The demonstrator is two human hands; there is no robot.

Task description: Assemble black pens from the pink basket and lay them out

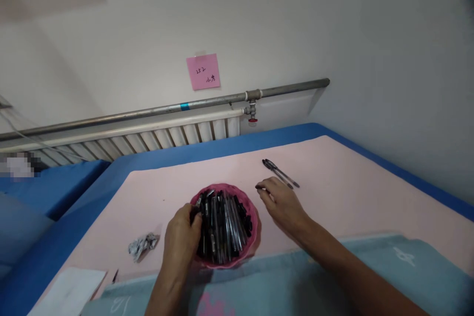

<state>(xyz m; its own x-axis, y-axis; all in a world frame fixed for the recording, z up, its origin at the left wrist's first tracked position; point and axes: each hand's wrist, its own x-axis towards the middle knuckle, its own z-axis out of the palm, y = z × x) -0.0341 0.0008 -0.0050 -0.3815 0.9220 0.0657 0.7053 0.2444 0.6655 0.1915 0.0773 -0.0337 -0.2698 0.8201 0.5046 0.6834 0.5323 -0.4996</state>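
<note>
A round pink basket (254,242) is full of black and clear pens (233,222), with several black caps along its right side. At the basket's left rim, my left hand (181,232) is closed, thumb and fingers together by a dark piece that I cannot identify. My right hand (283,202) is to the right of the basket, above the pink sheet, its fingers pinched. A small dark tip shows at those fingertips; its kind is unclear. Just beyond that hand, two capped pens (282,174) lie side by side.
The pink sheet (351,182) covers a blue table (166,153). Crumpled paper (142,245) and a white sheet (70,291) lie at left. A grey-blue cloth (370,266) spans the front edge. Behind are a radiator (177,134), a pipe (289,89) and a pink note (203,71).
</note>
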